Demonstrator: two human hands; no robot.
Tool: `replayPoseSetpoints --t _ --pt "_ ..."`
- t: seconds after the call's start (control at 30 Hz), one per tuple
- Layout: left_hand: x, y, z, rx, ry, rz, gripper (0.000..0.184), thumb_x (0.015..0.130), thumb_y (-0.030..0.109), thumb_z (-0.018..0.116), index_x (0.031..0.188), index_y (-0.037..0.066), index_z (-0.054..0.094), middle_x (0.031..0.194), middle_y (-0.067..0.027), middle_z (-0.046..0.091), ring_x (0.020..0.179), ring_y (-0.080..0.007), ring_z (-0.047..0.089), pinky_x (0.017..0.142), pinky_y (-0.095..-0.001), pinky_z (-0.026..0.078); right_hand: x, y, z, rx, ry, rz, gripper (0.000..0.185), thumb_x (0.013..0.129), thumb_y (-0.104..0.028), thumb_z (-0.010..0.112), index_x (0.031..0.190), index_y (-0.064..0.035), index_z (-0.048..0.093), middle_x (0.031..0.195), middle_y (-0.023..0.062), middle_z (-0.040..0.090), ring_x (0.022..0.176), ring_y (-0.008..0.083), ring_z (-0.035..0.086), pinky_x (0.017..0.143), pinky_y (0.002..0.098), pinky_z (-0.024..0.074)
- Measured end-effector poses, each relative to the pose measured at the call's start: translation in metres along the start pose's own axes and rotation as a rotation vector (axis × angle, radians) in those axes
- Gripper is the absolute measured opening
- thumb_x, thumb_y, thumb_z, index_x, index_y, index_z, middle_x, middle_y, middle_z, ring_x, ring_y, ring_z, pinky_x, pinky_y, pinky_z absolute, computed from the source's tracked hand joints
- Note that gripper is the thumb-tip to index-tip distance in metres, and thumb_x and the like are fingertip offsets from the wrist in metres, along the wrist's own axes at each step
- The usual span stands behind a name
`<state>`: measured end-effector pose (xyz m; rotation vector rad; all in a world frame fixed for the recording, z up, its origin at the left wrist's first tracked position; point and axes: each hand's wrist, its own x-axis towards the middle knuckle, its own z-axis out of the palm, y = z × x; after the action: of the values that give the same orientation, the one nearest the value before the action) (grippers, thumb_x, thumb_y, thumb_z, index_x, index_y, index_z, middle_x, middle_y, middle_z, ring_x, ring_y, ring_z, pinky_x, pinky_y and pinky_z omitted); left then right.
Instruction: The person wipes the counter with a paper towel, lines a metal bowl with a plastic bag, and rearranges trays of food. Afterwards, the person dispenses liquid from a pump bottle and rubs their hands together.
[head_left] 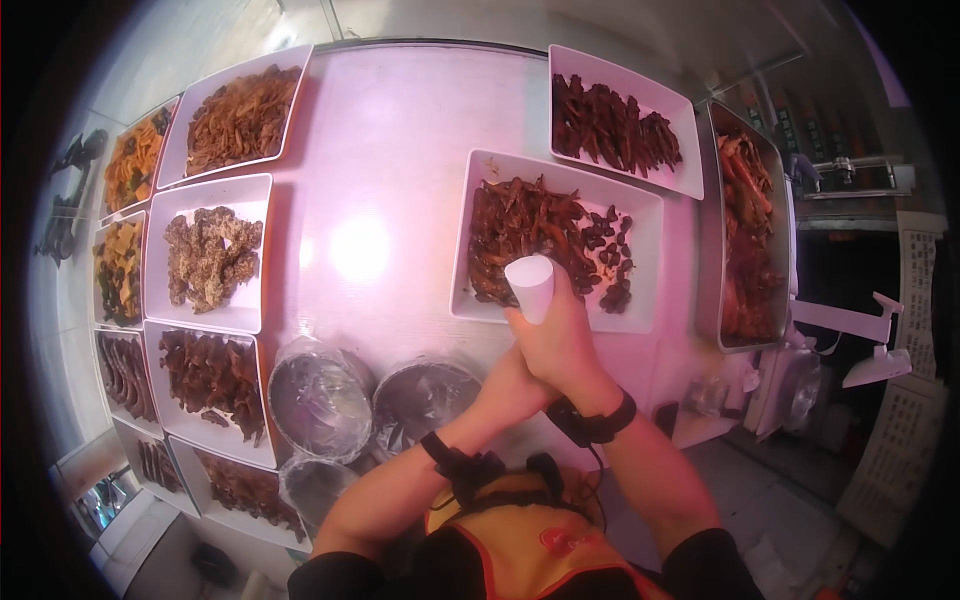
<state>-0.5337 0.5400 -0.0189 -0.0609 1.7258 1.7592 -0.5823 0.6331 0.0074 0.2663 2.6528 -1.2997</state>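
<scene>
My right hand (566, 350) is wrapped round a white cylinder (532, 285) with a pale, smooth end, held upright over the near edge of a white tray (640, 255). What kind of thing it is I cannot make out. Close against the right hand, my left hand (515, 385) is closed, its fingers mostly hidden behind it; whether it also grips the cylinder does not show. Dark glazed meat pieces (525, 225) fill the left of that tray, and smaller dark bits (612, 245) lie at its right. Black bands circle both wrists.
Another tray of dark meat strips (620, 125) stands behind, with a metal tray of reddish meat (748, 240) at right. Several food trays (205, 318) line the left side. Plastic-lined round tubs (320, 400) stand at the front. Glass panels edge the far side.
</scene>
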Motion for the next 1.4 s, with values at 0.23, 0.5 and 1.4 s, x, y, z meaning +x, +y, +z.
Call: replayPoseSetpoints --t 0.23,0.5,1.4 --pt "0.003 -0.019 0.000 0.075 -0.004 0.031 0.050 0.082 0.030 0.071 0.120 0.000 0.058 0.098 -0.0195 0.071 0.090 -0.0330 0.070 0.076 -0.0404 0.053 -0.008 -0.003 0.002 -0.118 0.001 0.142 0.049 0.084 -0.016 0.071 0.124 -0.0051 0.046 0.111 0.0272 0.065 0.104 0.0477 0.062 0.085 0.0526 0.0502" --pt "-0.002 -0.032 0.017 0.005 -0.018 0.065 0.051 0.083 0.031 0.071 0.123 0.001 0.058 0.110 -0.0242 0.068 0.109 -0.0410 0.065 0.090 -0.0448 0.050 -0.018 0.005 -0.005 -0.122 -0.038 0.221 0.056 0.083 -0.018 0.073 0.129 -0.0019 0.046 0.111 0.0288 0.064 0.105 0.0480 0.062 0.086 0.0512 0.0508" --pt "-0.021 -0.058 0.028 -0.057 0.143 0.125 0.032 0.086 0.021 0.067 0.109 -0.001 0.064 0.096 -0.0215 0.071 0.095 -0.0368 0.069 0.081 -0.0433 0.052 -0.033 0.008 0.009 -0.165 -0.137 0.118 0.055 0.083 -0.016 0.073 0.130 -0.0054 0.047 0.114 0.0260 0.064 0.108 0.0467 0.061 0.088 0.0508 0.0503"
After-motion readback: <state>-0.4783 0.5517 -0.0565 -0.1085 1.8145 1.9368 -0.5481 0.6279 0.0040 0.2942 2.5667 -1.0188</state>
